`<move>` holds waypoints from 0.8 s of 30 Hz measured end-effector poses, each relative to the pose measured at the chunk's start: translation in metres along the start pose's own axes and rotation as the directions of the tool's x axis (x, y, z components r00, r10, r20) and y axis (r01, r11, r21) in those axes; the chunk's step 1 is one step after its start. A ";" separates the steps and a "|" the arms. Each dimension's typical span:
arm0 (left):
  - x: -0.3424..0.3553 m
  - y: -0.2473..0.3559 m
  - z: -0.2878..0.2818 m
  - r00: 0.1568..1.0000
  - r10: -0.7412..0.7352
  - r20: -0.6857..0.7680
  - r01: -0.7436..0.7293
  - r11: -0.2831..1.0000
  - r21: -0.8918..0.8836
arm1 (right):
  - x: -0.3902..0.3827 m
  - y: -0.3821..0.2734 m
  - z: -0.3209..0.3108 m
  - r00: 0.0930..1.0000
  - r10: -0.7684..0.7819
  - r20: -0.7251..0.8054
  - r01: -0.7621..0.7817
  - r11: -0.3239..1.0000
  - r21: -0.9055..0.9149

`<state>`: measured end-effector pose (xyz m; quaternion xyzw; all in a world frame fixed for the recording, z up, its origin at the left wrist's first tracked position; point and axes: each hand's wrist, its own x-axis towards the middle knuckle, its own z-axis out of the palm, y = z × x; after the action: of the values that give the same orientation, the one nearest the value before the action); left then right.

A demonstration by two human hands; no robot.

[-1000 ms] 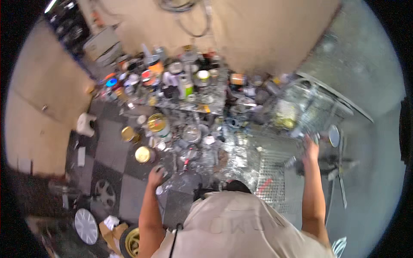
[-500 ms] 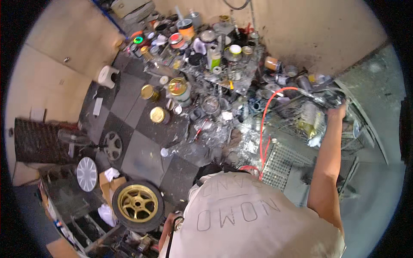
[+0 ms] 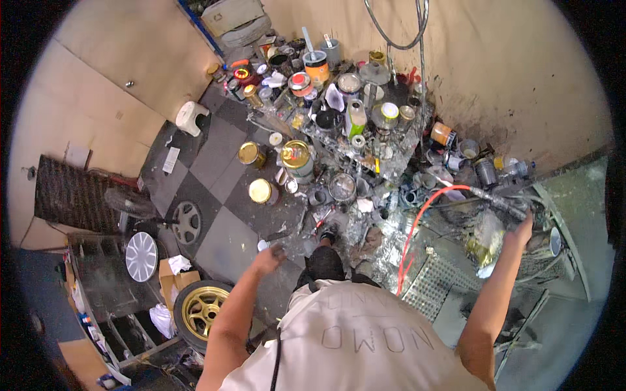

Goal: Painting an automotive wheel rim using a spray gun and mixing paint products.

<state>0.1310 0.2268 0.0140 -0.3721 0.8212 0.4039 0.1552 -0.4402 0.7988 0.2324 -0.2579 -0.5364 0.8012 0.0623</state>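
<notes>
My right hand (image 3: pixel 520 232) reaches far out at the right. Its fingers close around the grey end of a hose (image 3: pixel 427 205), whose middle stretch is orange-red; part of the grip is hidden. Under it lie crumpled clear plastic (image 3: pixel 488 231) and a pale cup (image 3: pixel 554 242). My left hand (image 3: pixel 268 259) hangs above the floor on the left of my body, its fingers apart and slightly blurred, with nothing seen in them. Close beside it is a small white cup (image 3: pixel 263 246).
A paint-spattered bench (image 3: pixel 398 159) ahead carries several cans and bottles. Gold-lidded cans (image 3: pixel 263 191) stand on the checkered floor. At left are a gold-rimmed wheel (image 3: pixel 199 313), a hubcap (image 3: pixel 141 257), a fan (image 3: pixel 129 202) and a white stool (image 3: pixel 192 119). A metal grate (image 3: pixel 427 287) lies at right.
My left hand has come up from beside my body and moved forward over the floor. My right hand stays at the hose end. The view has shifted, so the room sits lower and further right.
</notes>
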 end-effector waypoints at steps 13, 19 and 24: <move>0.384 0.320 -0.183 0.641 0.668 -0.378 -0.714 0.700 0.025 | -0.288 0.208 -0.083 0.917 0.005 0.398 0.367 0.376 -0.851; 0.542 0.400 -0.279 0.460 0.413 -0.786 -0.659 0.752 0.010 | -0.330 0.222 -0.125 0.875 0.483 0.036 -0.027 0.122 -0.992; 0.589 0.418 -0.300 0.615 0.234 -0.753 -0.308 0.950 0.044 | -0.338 0.226 -0.144 0.814 0.564 -0.141 -0.224 0.080 -0.971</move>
<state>-0.5602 -0.1274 0.1039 -0.3833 0.8391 0.2694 -0.2764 -0.0404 0.6962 0.1062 -0.2616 -0.8230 0.2975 -0.4071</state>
